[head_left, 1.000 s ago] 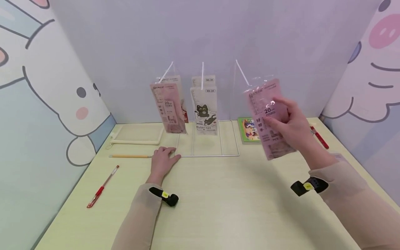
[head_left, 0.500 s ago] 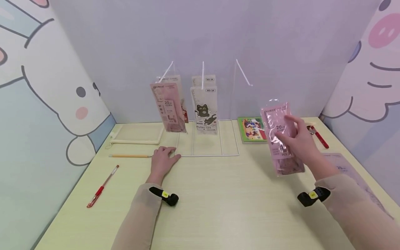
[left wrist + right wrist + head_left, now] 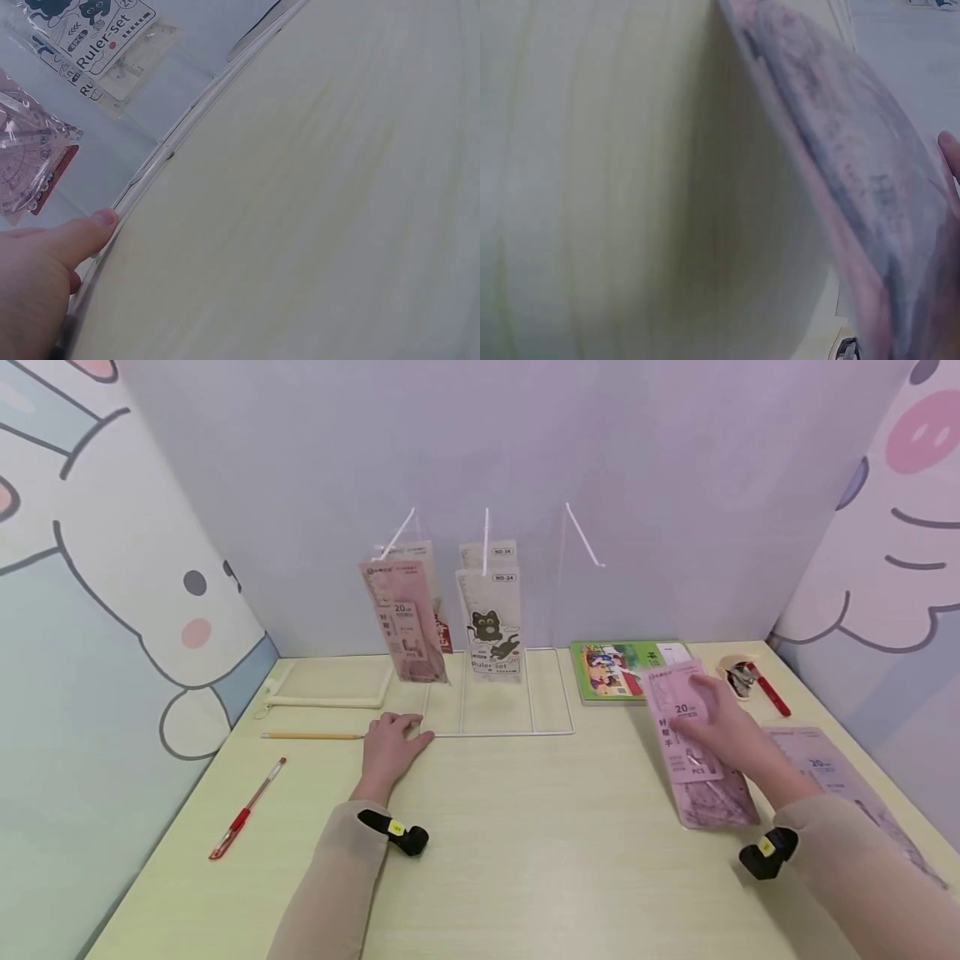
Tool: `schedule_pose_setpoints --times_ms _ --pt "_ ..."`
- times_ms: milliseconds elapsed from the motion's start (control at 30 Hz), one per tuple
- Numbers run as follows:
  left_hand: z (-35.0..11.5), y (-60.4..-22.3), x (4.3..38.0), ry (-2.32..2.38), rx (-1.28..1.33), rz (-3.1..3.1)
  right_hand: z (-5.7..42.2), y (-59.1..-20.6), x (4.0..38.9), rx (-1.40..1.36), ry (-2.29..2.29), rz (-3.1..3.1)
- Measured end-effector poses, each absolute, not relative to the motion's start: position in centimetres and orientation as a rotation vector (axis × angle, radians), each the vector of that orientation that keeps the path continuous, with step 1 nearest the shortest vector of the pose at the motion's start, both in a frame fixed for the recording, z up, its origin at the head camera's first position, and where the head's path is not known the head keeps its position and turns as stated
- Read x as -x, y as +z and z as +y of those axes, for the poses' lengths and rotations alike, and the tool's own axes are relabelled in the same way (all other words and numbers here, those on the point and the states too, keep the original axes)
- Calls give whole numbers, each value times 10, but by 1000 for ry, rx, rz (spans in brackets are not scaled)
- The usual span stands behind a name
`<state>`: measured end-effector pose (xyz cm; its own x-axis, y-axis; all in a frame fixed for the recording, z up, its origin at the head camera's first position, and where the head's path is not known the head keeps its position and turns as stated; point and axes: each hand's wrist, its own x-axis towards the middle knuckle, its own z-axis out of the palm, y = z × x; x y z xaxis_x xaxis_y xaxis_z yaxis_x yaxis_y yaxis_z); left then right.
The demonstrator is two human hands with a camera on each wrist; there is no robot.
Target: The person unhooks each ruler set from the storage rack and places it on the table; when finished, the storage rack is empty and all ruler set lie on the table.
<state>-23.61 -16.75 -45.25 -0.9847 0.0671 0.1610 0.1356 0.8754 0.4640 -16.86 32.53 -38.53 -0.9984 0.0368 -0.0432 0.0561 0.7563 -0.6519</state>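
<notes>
My right hand (image 3: 726, 731) pinches a pink ruler-set packet (image 3: 686, 772) between thumb and fingers, tilted, over the right side of the table. In the right wrist view the packet (image 3: 855, 165) appears blurred, with a fingertip at its edge. Another pink packet (image 3: 832, 768) lies flat beside the right forearm. My left hand (image 3: 390, 747) holds the front left corner of a white wire display rack (image 3: 495, 736); in the left wrist view its thumb (image 3: 94, 229) presses on the wire. From the left hook hangs a pink packet (image 3: 405, 618), and cat-print ruler sets (image 3: 489, 627) hang from the middle one. The right hook (image 3: 585, 537) is bare.
Behind the held packet lies a green book (image 3: 630, 668). A round item (image 3: 738, 677) and a red-handled tool (image 3: 768, 689) sit at the back right. At the left are a mesh pouch (image 3: 330, 683), a pencil (image 3: 311, 736) and a red pen (image 3: 247, 810).
The right hand has carried the pink packet off the rack's right hook, down and to the right toward the table. The left hand has stayed on the rack's corner.
</notes>
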Motion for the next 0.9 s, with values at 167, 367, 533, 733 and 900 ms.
schedule_pose_setpoints --times_ms 167,367,533,733,900 --pt "-167 -455 237 -731 157 -2904 336 -397 166 -65 -928 2928" --pt "-168 -456 238 -724 157 -2898 349 -408 158 -16 -831 2958" --pt "-168 -456 238 -722 152 -2899 358 -411 155 25 -795 2974" --pt "-168 -456 237 -727 163 -2890 362 -414 152 15 -686 2944" --pt "-168 -455 236 -728 164 -2890 365 -417 149 19 -636 2931"
